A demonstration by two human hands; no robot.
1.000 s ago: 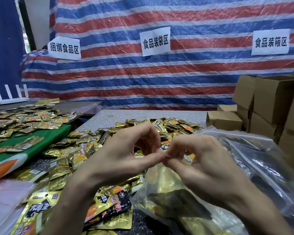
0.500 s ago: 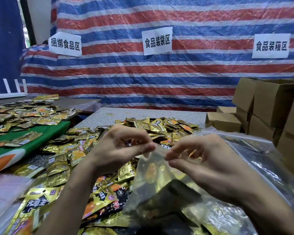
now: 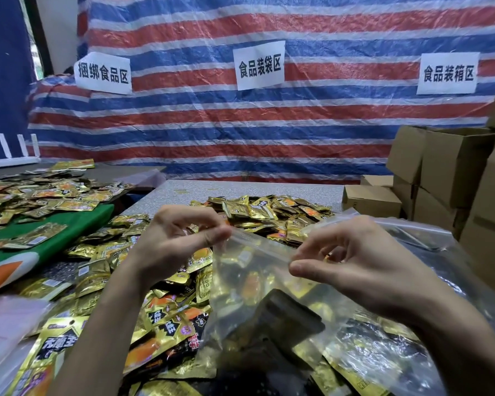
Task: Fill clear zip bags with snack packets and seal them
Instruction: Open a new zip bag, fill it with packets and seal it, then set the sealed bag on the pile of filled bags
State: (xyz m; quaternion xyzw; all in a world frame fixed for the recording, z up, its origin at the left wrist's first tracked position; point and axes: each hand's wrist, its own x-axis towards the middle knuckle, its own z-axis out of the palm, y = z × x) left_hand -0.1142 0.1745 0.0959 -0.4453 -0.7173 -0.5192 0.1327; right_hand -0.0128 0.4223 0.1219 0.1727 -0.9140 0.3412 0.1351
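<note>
While pinching the zip strip at either end, holding up a clear, soft plastic zip bag (image 3: 255, 284) nearest of all, its lower part slumped onto the clutter on the grey speckled counter (image 3: 269, 188). Left hand (image 3: 177, 241) clamped on the strip's left corner between thumb and forefinger; right hand (image 3: 352, 261) pinching the right end likewise, other fingers loosely curled. Already loaded with gold and black foil snack packets (image 3: 286, 312), visible through the film. Judged light but floppy and slick, likely to sag and slide: best taken at the stiffer zip ridge, not the thin wall, then pressed shut along the strip from one end to the other. Whether any stretch is sealed yet: cannot tell. Just beyond, a loose heap of gold packets (image 3: 257, 212) across the counter. Farther left, more on a green cloth (image 3: 77, 224). To the right, stacked brown cardboard boxes (image 3: 446, 167). Behind everything, a red, white and blue striped tarpaulin (image 3: 240, 124) bearing white paper signs (image 3: 259, 65).
</note>
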